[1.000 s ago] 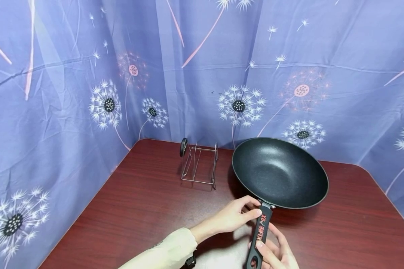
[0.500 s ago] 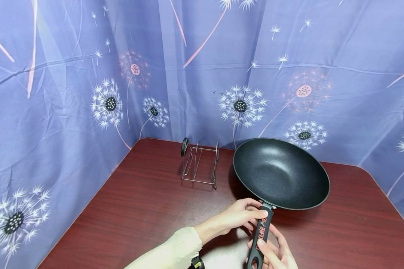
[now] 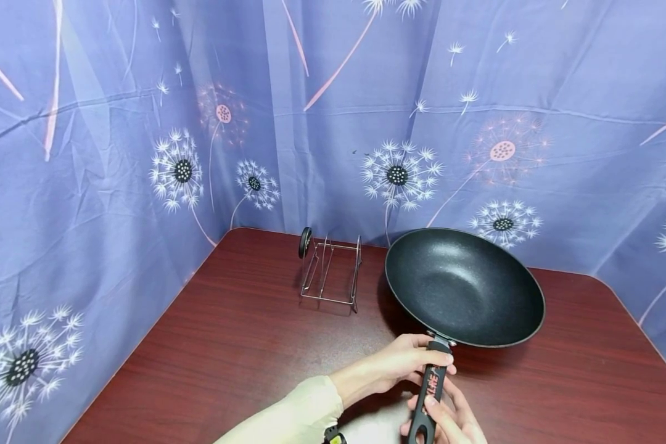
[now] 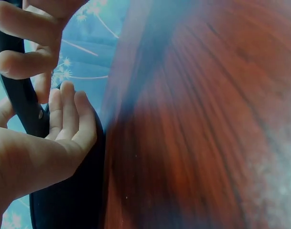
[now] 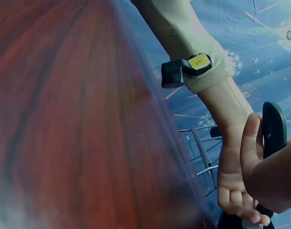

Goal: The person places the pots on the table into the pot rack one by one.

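A deep black wok (image 3: 466,290) sits at the table's right side, its inside facing up and its long black handle (image 3: 433,382) pointing toward me. Close to the wok's rim, my left hand (image 3: 394,365) grips the handle, thumb across the top and fingers beneath. Lower down, my right hand (image 3: 452,419) holds the handle near its holed end, thumb on top. Part of the red lettering shows between the hands. In the left wrist view, the left hand (image 4: 54,148) lies beside the wok's dark side. Whether the wok's base touches the table cannot be told.
A thin wire rack (image 3: 327,301) with a black disc (image 3: 305,242) at its left side stands left of the wok. Dark red wood tabletop (image 3: 227,345) spreads around them. A blue dandelion-print curtain (image 3: 322,154) hangs behind and to the sides.
My left hand has slid rightward across the handle, its thumb now lying over the top and hiding part of the lettering. The right hand and the wok have stayed nearly in place.
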A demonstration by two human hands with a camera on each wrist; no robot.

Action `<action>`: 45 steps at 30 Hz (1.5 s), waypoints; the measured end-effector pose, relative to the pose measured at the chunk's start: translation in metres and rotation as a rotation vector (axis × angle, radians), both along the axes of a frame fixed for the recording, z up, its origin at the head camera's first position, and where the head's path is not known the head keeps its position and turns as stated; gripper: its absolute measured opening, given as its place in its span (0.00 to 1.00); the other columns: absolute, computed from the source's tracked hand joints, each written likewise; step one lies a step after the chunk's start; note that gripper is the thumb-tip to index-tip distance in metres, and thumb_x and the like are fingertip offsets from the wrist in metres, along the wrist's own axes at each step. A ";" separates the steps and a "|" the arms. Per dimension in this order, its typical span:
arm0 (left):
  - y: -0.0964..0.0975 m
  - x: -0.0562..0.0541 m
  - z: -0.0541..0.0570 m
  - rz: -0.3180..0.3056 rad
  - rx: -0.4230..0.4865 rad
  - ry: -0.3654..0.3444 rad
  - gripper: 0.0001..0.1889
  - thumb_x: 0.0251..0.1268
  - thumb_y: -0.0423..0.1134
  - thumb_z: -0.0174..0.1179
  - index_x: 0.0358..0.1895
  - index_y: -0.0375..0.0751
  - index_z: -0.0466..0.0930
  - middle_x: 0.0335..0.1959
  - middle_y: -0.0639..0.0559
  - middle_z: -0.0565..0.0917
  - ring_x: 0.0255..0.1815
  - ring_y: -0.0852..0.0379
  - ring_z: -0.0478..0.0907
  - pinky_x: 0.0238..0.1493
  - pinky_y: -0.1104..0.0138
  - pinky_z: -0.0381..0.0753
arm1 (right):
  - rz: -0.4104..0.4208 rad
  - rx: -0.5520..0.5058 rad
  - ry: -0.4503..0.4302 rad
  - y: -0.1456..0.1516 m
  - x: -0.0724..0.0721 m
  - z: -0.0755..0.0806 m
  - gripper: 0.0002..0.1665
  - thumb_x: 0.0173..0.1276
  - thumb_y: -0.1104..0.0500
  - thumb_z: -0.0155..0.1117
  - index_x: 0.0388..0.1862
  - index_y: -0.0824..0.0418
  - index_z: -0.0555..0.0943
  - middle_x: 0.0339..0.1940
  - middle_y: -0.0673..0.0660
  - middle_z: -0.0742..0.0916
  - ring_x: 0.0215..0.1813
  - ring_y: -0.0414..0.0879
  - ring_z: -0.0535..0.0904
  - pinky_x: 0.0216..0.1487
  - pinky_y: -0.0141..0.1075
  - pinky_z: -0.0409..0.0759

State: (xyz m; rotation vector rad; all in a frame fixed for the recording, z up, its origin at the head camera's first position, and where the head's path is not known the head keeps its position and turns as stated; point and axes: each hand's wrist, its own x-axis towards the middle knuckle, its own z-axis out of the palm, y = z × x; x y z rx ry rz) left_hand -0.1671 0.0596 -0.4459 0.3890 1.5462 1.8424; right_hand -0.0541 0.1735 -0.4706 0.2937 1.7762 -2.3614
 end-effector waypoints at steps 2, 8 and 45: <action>0.002 0.000 0.000 -0.008 0.016 -0.018 0.09 0.65 0.39 0.63 0.46 0.43 0.80 0.34 0.52 0.89 0.29 0.62 0.83 0.30 0.70 0.81 | 0.103 -0.096 0.086 0.004 0.000 -0.003 0.22 0.80 0.55 0.47 0.67 0.45 0.55 0.41 0.49 0.87 0.36 0.50 0.89 0.32 0.34 0.82; 0.006 0.001 0.001 -0.009 0.061 -0.092 0.16 0.64 0.36 0.63 0.54 0.38 0.78 0.33 0.52 0.87 0.29 0.59 0.85 0.36 0.66 0.85 | 0.445 -0.467 0.164 0.015 0.001 -0.005 0.21 0.84 0.55 0.36 0.63 0.35 0.73 0.52 0.46 0.85 0.51 0.46 0.87 0.46 0.33 0.82; 0.018 0.009 0.003 -0.003 0.011 -0.119 0.14 0.65 0.37 0.63 0.52 0.44 0.78 0.30 0.54 0.85 0.27 0.58 0.84 0.25 0.71 0.81 | 0.572 -0.654 0.111 0.027 -0.007 -0.008 0.22 0.85 0.50 0.24 0.61 0.40 0.69 0.40 0.44 0.84 0.40 0.41 0.84 0.47 0.35 0.83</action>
